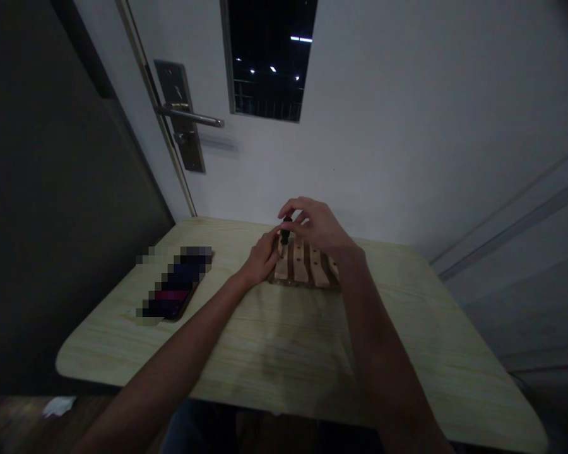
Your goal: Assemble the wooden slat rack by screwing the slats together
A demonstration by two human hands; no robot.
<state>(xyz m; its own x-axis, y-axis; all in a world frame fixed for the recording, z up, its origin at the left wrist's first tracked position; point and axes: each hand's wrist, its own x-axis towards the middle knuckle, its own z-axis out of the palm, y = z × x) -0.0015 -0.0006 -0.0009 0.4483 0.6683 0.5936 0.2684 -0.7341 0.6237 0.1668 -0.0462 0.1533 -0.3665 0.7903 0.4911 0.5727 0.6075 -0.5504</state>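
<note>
One slatted wooden piece (300, 270) lies on the table (421, 315). Above its left end, the right hand (316, 222) has its grip closed around a dark screwdriver (285, 234), tip down; the left hand (259, 260) lies along its left edge (how closed that grip is, I cannot tell). Left of it lies a phone (176, 287).

Black is the screwdriver (286, 232) at the centre, above light tan wooden slats (301, 269) dotted with dark spots, on a browner base (291, 268). I see pale yellow, wavy wood grain across the tabletop (246, 340), magenta banding the dark phone (189, 268) at left, a greyish-white door (383, 126) behind, and a silvery lever handle (194, 117) upper left.
</note>
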